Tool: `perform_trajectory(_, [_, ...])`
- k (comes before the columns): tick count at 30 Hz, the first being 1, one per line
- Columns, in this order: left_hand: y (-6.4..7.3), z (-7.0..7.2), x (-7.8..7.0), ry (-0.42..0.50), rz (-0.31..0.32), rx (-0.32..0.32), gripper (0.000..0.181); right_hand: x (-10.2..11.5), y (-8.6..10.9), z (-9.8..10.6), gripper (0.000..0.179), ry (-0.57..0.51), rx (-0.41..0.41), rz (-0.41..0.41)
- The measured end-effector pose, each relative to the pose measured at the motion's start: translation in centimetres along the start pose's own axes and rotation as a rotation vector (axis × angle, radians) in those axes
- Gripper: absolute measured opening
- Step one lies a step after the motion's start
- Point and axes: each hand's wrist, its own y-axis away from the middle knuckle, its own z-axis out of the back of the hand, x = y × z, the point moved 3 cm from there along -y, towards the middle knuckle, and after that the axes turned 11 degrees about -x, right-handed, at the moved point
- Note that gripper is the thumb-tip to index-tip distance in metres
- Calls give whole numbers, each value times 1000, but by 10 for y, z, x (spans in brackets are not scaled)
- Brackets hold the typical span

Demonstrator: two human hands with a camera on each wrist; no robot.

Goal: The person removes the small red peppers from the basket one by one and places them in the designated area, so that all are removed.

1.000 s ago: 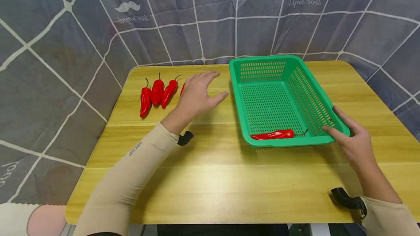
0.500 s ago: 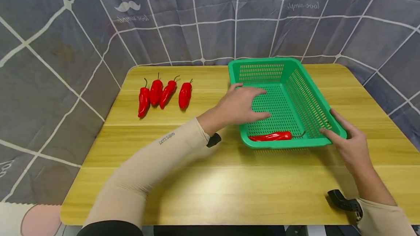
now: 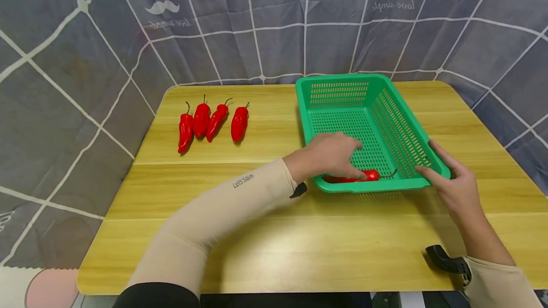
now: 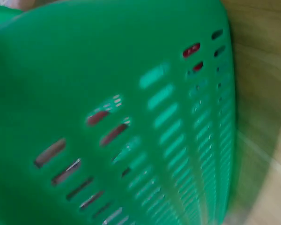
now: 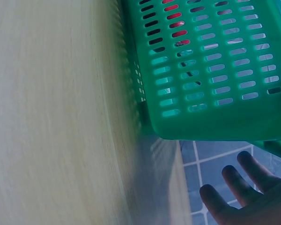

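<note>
A red chili pepper [image 3: 372,175] lies along the near wall inside a green plastic basket [image 3: 406,185], its stem pointing right. My left hand [image 3: 333,156] reaches over the basket's left rim, thumb overlapping the pepper and fingers spread apart from the thumb. Part of the pepper is hidden behind that hand. At the near right corner my right hand [image 3: 460,185] grips the basket, thumb over the inside of the rim and fingers outside. Slotted basket wall [image 4: 131,108] fills most of the left wrist view. In the right wrist view, red pepper [image 5: 176,24] shows through the slots.
Several more red peppers lie at the far left of the wooden table [image 3: 278,241], one [image 3: 239,124] a little apart from the others. A grey curtain [image 3: 278,23] with white lines hangs behind the table and along its sides.
My left hand has moved right and towards me, from near the loose peppers over the left rim to the pepper in the basket. My right hand keeps its grip on the corner.
</note>
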Motion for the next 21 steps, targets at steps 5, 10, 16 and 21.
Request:
perform_trajectory(5, [-2,-9,-4,-57,-41,67,61,-1,0,0,63,0,5,1])
perform_trajectory(10, [-5,-14,-5,-64,-67,113,52,0,-1,0,62,-11,8,-4])
perform_trajectory(16, [-7,-16,-6,-57,-72,181,27,1,-1,0,62,6,13,-14])
perform_trajectory(21, [-7,-19,-7,-53,-84,216,26,0,-1,1,62,10,12,-21])
